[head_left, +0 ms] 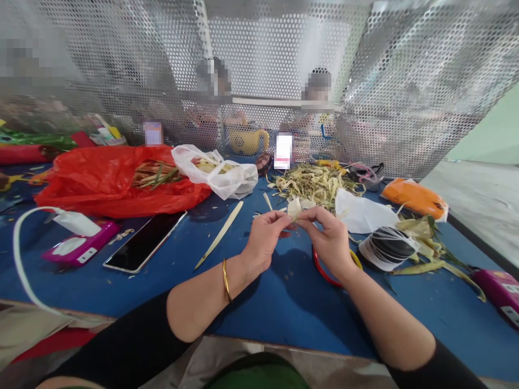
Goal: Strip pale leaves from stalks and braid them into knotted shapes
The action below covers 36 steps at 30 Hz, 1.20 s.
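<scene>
My left hand (263, 237), with a gold bangle at the wrist, and my right hand (330, 243) meet above the middle of the blue table. Both pinch a small pale piece of husk (294, 207) between thumb and fingers. Below my right hand lies a red and yellow loop (322, 270), partly covered, perhaps scissor handles. Just beyond my hands is a heap of dry husk strips (312, 181). A white sheet (365, 212) and a black spool wound with white string (387, 248) lie to the right. One long husk strip (219, 235) rests left of my left hand.
On the left are a red plastic bag (93, 178), a white bag (227, 175), a phone (146, 243) and a purple power strip (81, 248) with a white plug. An orange packet (416, 197) sits at right. A perforated metal screen (279, 48) stands behind, with people beyond.
</scene>
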Available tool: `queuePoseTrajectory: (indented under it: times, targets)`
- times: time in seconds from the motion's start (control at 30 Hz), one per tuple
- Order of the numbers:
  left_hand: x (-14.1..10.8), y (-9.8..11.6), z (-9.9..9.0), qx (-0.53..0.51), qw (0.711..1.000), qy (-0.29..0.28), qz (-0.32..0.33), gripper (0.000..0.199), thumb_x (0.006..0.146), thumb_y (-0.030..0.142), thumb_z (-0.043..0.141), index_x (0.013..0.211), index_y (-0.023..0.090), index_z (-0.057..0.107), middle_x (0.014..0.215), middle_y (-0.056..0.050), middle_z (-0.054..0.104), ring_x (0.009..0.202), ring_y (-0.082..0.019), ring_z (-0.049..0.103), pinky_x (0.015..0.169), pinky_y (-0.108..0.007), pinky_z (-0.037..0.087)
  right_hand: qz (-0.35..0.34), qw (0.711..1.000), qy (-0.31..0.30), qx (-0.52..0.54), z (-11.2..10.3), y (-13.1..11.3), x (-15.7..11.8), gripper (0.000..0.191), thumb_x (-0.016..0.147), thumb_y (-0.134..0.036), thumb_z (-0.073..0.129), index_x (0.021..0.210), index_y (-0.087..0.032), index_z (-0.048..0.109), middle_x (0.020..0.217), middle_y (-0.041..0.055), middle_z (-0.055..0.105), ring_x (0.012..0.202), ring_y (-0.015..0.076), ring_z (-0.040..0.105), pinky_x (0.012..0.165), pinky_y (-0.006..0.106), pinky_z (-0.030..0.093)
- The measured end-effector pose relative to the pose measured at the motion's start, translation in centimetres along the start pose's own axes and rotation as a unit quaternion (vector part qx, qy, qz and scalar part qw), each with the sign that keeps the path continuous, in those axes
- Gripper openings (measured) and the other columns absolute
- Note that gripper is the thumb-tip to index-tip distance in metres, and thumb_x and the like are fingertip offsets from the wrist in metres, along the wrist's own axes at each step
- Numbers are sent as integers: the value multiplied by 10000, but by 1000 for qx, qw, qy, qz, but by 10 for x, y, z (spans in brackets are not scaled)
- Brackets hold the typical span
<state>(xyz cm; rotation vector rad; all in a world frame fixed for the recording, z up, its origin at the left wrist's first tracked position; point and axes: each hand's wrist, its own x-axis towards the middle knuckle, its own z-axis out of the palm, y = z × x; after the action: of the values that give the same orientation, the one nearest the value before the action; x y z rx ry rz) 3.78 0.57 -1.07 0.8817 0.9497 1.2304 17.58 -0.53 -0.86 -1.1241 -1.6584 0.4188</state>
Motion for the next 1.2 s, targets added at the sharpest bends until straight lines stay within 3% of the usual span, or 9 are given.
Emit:
queuePoseTrajectory:
  times: [0.1,0.47,0.73,0.93,1.2]
  targets:
    - [0,0,1,-13,1000,1,-10,109,639,254,728,685,169,678,687,-20,680,692,-151,646,615,-245,469,17,1000,-1,12,0,1,1,78,826,-223,616,752,-222,641,731,12,680,722,182,608,702,312,480]
    - [-3,-3,3,44,996,-13,73,127,662,283,730,680,161,698,639,-9,672,649,-148,637,633,-258,478,87,994,38,45,2,-5,1,67,793,-218,627,732,-196,608,661,-12,618,626,139,550,628,269,444]
    - [-2,0,2,12,999,10,27,139,661,283,716,634,159,658,550,23,594,539,-98,551,590,-237,461,30,999,-2,38,2,0,-1,17,812,-220,642,829,-221,641,777,2,674,739,166,603,715,294,475]
    - [0,-1,0,-24,999,-1,-25,126,626,255,733,666,168,653,659,-6,651,660,-136,618,588,-236,461,13,999,-10,33,1,2,1,70,816,-217,639,748,-228,643,748,6,663,739,178,601,722,314,477]
    - [-3,-4,3,5,999,4,36,102,656,256,729,678,167,685,642,1,659,630,-127,612,604,-242,471,104,991,28,83,4,-2,0,76,775,-217,650,710,-206,613,665,-9,642,652,154,575,657,290,457]
